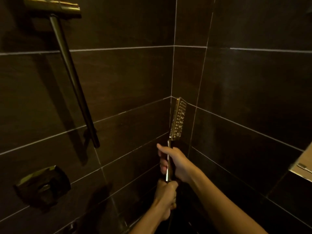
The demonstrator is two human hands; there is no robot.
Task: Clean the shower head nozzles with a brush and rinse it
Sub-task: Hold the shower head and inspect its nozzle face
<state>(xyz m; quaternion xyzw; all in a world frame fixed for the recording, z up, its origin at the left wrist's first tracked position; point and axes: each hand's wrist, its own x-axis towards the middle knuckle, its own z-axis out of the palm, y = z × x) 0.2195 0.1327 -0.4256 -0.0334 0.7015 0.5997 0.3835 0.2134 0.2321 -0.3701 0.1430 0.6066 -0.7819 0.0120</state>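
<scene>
Gripping the handle of the shower head [178,119], the right hand [175,163] has its fingers wrapped closed around the upper stem. The left hand [166,196] is clenched just below it, at the bottom of the handle where the hose [170,222] leaves. The shower head stands upright near the corner of the dark tiled wall [128,81], nozzle face turned right. A wall niche [302,168] at the right edge is cut off, its contents unclear. The rail [74,85] and valve plate [43,187] sit in dim light.

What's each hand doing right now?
Right hand: closed around the shower head handle.
Left hand: closed at the handle's bottom end.
</scene>
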